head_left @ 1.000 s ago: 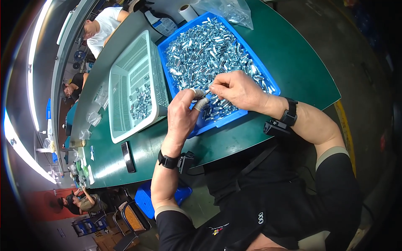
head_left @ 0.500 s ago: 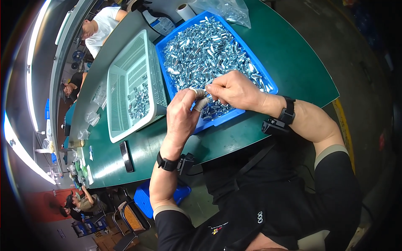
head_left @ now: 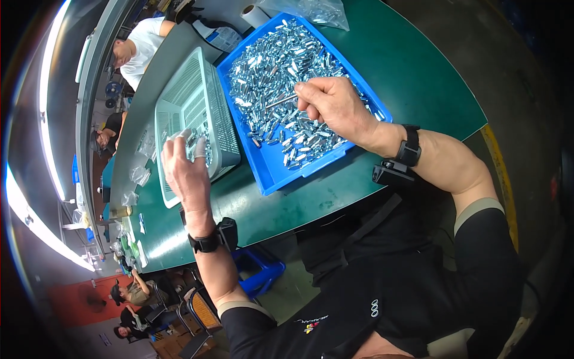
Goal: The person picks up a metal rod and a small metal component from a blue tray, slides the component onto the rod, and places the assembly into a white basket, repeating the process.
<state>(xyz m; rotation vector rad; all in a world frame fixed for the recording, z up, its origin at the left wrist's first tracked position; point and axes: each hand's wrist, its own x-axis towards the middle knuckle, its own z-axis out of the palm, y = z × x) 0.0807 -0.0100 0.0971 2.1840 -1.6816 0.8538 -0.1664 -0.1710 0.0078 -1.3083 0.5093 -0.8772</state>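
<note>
The hands are no longer meeting over the near corner of the blue tray point(head_left: 272, 173), as they were a moment ago. The left hand point(head_left: 186, 170) is now swinging out to the person's left and hovering over the near end of the white basket point(head_left: 179, 113), fingers loosely spread, with a small metal piece point(head_left: 191, 142) showing at the fingertips; whether it is gripped or just lying in the basket below, I cannot tell. The right hand point(head_left: 338, 107) is lifting farther back over the tray, thumb and forefinger pinched together on a thin metal pin point(head_left: 280, 102) that is sticking out to the left above the heap.

The table point(head_left: 418, 78) and both containers are sitting just where they were.

Counting: one blue tray, heaped with shiny metal parts point(head_left: 275, 78), far too many to count. One white basket, touching the tray's left side, holding a smaller pile at its near end. Two black wristbands, one on each arm, the left point(head_left: 206, 242) and the right point(head_left: 409, 145). One clear plastic bag point(head_left: 314, 11) and one roll of tape point(head_left: 256, 15) are lying beyond the tray's far end. Several small clear bags point(head_left: 142, 173) are lying on the table past the basket. Two other people are sitting farther along the table's far side.
</note>
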